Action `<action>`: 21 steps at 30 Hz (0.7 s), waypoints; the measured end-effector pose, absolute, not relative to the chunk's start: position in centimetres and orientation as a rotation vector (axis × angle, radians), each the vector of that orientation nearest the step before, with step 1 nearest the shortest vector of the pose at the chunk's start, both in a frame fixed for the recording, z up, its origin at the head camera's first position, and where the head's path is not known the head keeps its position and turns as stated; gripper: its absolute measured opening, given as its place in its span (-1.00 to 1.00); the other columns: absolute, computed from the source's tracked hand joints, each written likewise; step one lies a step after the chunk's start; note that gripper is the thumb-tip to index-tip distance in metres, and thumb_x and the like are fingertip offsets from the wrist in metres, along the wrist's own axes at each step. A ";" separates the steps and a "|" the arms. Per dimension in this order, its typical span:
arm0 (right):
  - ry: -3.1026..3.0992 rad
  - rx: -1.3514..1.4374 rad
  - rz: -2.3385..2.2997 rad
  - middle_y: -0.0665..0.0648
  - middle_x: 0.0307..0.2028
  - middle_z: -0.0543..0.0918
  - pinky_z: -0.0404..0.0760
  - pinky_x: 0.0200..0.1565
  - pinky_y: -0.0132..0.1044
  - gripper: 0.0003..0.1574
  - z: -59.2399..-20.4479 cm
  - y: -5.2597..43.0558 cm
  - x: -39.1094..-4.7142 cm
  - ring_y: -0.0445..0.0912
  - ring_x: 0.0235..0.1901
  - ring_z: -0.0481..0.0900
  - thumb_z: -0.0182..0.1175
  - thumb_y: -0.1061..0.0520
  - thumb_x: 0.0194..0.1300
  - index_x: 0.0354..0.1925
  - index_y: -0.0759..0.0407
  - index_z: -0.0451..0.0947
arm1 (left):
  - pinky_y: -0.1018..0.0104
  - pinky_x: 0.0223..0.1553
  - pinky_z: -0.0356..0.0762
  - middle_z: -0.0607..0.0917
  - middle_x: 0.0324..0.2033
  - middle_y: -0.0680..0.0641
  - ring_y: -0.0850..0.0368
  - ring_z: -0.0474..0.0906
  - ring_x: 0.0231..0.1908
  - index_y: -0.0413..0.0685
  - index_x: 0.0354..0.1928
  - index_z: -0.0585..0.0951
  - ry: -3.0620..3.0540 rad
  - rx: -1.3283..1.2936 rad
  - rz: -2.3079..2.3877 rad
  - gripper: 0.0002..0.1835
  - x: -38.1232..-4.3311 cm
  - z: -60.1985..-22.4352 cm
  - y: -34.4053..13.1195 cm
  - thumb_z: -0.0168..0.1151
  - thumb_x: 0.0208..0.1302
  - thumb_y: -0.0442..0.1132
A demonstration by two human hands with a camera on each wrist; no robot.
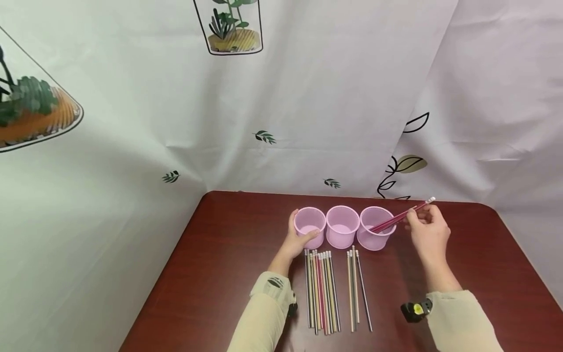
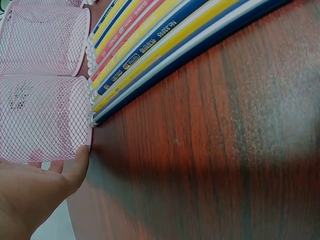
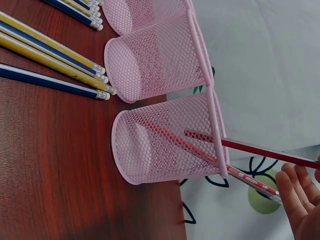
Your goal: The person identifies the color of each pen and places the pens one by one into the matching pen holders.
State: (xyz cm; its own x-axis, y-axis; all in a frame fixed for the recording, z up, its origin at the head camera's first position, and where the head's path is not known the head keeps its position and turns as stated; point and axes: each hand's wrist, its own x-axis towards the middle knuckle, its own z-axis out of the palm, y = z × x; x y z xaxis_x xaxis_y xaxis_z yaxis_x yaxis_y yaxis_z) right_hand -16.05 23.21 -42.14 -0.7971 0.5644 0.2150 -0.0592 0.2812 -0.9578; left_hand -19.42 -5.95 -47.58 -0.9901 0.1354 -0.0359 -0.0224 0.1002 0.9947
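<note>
Three pink mesh pencil cups stand joined in a row. My left hand (image 1: 293, 243) holds the left cup (image 1: 310, 210), its thumb across the front and fingers round the outer side. In my right hand (image 1: 430, 233) a red pencil (image 3: 270, 151) is pinched near its eraser end. Its lower end reaches inside the right cup (image 3: 165, 170). A second red pencil (image 3: 250, 181) leans in that same cup, its eraser end close to my fingers. The middle cup (image 1: 342, 242) holds nothing visible.
On the brown table (image 1: 220, 274), a row of blue, yellow and red pencils (image 1: 323, 293) lies before the left cup. Several blue and yellow pencils (image 3: 55, 55) lie further right. A white patterned cloth (image 1: 308, 122) hangs behind the table.
</note>
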 end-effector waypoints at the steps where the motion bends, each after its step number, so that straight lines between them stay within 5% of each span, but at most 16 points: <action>1: -2.030 -0.447 1.544 -0.14 -0.60 0.55 0.52 -0.59 -0.55 -0.81 -42.3 23.2 -16.1 -0.34 -0.68 0.56 0.16 0.12 0.20 -0.33 0.25 0.44 | -0.19 0.22 0.07 0.13 0.26 -0.46 -0.39 0.11 0.22 -0.09 0.40 -0.08 2.239 0.118 2.029 -0.03 -19.4 -47.6 -5.9 0.34 0.05 -0.34; 9: -2.101 -0.525 1.529 -0.26 -0.62 0.50 0.54 -0.58 -0.52 -0.79 -42.5 22.9 -15.8 -0.40 -0.69 0.53 0.15 0.14 0.24 -0.29 0.29 0.40 | -0.18 0.23 0.04 0.11 0.27 -0.45 -0.38 0.09 0.24 -0.09 0.40 -0.08 2.236 0.108 2.036 -0.03 -19.2 -47.4 -5.9 0.33 0.06 -0.35; 18: -2.055 -0.525 1.658 0.01 -0.54 0.67 0.55 -0.67 -0.37 -0.68 -48.8 25.7 -18.1 -0.22 -0.67 0.61 0.26 -0.03 0.17 -0.32 0.19 0.46 | -0.19 0.22 0.05 0.13 0.27 -0.44 -0.37 0.10 0.24 -0.10 0.40 -0.08 2.251 0.104 2.012 -0.03 -19.2 -47.4 -6.0 0.33 0.07 -0.34; 21: -2.115 -0.592 1.623 -0.05 -0.55 0.66 0.57 -0.64 -0.37 -0.67 -48.1 25.1 -17.8 -0.25 -0.66 0.61 0.22 -0.05 0.20 -0.28 0.19 0.45 | -0.19 0.22 0.05 0.11 0.28 -0.45 -0.38 0.09 0.24 -0.13 0.41 -0.09 2.256 0.100 2.005 -0.02 -19.1 -47.2 -6.0 0.33 0.07 -0.34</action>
State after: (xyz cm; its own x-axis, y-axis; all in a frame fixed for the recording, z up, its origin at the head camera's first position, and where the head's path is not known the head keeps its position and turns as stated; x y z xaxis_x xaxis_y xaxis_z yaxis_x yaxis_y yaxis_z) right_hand -17.84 25.12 -48.13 -0.8269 0.5590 0.0620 0.0849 0.2331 -0.9688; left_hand -19.09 -5.99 -47.22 -0.9905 0.1296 -0.0464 -0.0309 0.1194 0.9924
